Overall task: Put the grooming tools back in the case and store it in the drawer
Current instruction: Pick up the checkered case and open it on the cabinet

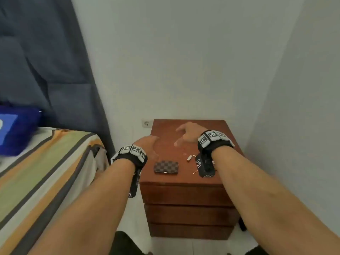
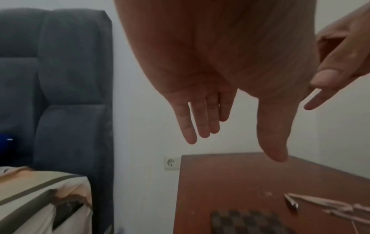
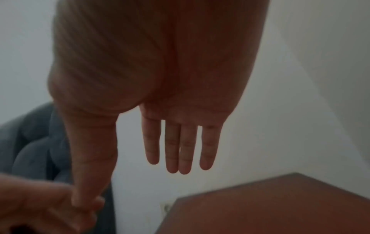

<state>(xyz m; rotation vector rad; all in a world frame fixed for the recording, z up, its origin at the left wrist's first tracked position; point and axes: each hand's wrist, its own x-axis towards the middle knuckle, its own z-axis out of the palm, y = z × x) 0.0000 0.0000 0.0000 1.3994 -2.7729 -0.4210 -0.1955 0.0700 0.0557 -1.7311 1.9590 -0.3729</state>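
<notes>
A closed checkered case [image 1: 166, 167] lies near the front edge of the brown nightstand [image 1: 191, 126]; its near end shows in the left wrist view as case [image 2: 246, 221]. Right of it lie small metal grooming tools [image 1: 190, 157], partly hidden by my right wrist camera; they appear blurred as tools [image 2: 320, 204]. My left hand [image 1: 150, 144] hovers over the top's left side, fingers straight, holding nothing. Empty too, my right hand [image 1: 185, 134] floats above the middle of the top with fingers spread. Both palms show open, left hand [image 2: 230, 123] and right hand [image 3: 152, 150].
The nightstand has stacked drawer fronts [image 1: 185, 196], all closed. A bed with a striped cover [image 1: 42, 162] and a grey headboard [image 1: 46, 61] stands on the left. A wall socket [image 1: 146, 123] sits behind the nightstand. White walls enclose the corner.
</notes>
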